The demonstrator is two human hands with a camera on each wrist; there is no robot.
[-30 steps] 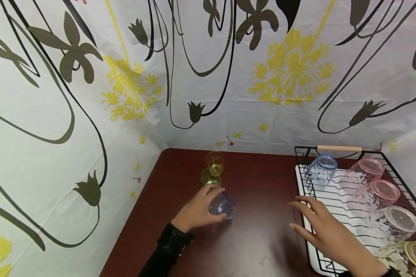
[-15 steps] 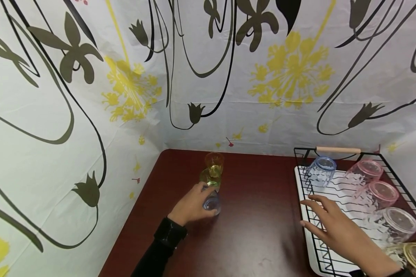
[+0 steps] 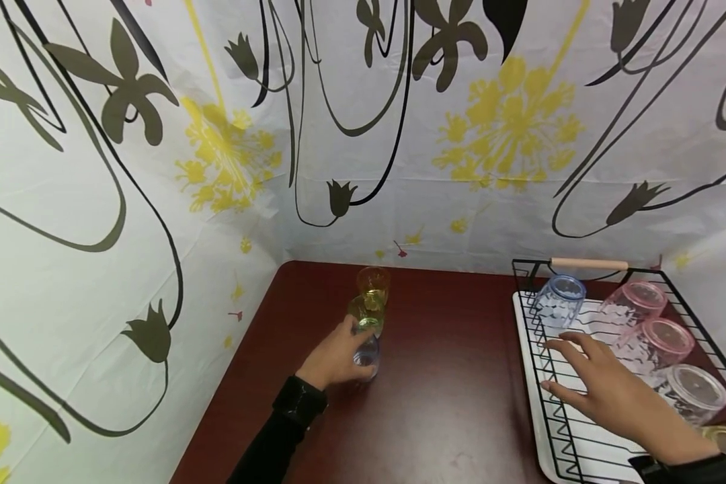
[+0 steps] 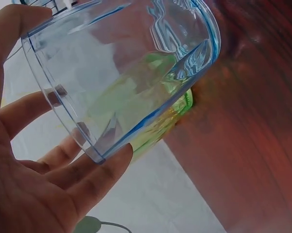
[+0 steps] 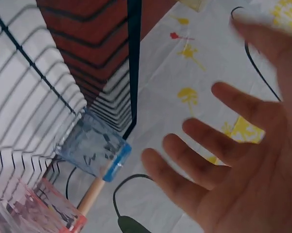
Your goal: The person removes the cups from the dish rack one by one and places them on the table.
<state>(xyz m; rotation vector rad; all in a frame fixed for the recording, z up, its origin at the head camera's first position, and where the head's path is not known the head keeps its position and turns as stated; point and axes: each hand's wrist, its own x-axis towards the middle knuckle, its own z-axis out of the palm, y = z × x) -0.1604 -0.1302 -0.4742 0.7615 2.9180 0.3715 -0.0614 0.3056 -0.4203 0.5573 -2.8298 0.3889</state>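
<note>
Backdrop: white flower-printed sheet (image 3: 97, 202) around a dark red-brown table (image 3: 448, 417).
Left hand (image 3: 333, 357): grips a transparent pale-blue tumbler (image 3: 368, 357) near its rim, just before a transparent green tumbler (image 3: 368, 310); whether its base touches the table cannot be told.
Handling: even finger pressure and an upright axis appear advisable; green tumbler within knocking range.
Right hand (image 3: 617, 393): released, fingers spread, above a black wire rack (image 3: 589, 264) bearing pink tumblers (image 3: 640, 294).

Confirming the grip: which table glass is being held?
The bluish glass in the left hand; the green glass and yellow glass sit beyond it, unheld.
</note>
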